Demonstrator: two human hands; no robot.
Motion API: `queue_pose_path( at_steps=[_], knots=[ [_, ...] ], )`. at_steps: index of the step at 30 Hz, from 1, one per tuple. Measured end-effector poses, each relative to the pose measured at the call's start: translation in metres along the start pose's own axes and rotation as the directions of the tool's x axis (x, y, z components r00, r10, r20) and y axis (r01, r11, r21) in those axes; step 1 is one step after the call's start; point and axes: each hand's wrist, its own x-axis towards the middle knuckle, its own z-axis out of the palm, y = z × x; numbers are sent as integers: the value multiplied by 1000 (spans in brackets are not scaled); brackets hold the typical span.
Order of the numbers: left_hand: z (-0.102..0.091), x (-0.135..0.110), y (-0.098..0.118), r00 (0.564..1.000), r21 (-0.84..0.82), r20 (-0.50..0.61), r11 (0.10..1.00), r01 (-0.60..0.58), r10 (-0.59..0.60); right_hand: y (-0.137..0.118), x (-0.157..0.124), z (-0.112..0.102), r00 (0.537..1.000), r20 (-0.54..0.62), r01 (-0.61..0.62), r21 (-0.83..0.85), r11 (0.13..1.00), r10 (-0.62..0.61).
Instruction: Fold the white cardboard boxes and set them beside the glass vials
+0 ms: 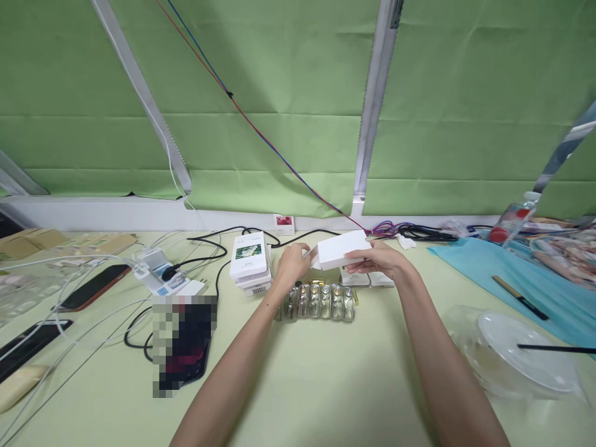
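A small white cardboard box (342, 248) is held tilted above the table. My right hand (372, 257) grips its right end, thumb below and fingers around the side. At the box's left end, where a flap stands out, my left hand (294, 264) is closed with its fingertips on the flap. Just below my hands, a row of several small glass bottles (326, 302) stands or lies close together; my left wrist hides part of it. Left of my left hand is a stack of white boxes (249, 254) with a flower picture on top. More white boxes (358, 277) lie under my right hand.
Left: a power strip (161, 270) with tangled cables, phones (95, 287) and a pixelated dark object (186, 341). Right: a blue cloth (479, 267) with a cutter knife (519, 298), a bagged lidded bowl (526, 351) and a bottle (514, 217). Cables run along the wall.
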Motion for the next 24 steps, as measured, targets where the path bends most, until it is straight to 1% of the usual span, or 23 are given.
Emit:
queue_pose_path(
  at_steps=[6, 11, 15, 24],
  knots=[
    [2, -2, 4, 995, 44, -21, 995, -95, 96, 1, 2, 0, 1000, -4, -13, -23, 1000, 13],
    [3, -3, 9, 982, 130, -53, 976, -172, 181, 2, 3, 1, 1000, -8, -22, -13, 1000, 22],
    [3, -5, 11, 971, 199, -45, 954, -222, 236, 2, 3, 2, 1000, -25, -16, 11, 1000, 16],
    [5, -8, 17, 963, 269, -21, 929, -255, 270, 5, 9, 0, 997, -80, 3, 41, 999, 0]
  ],
)
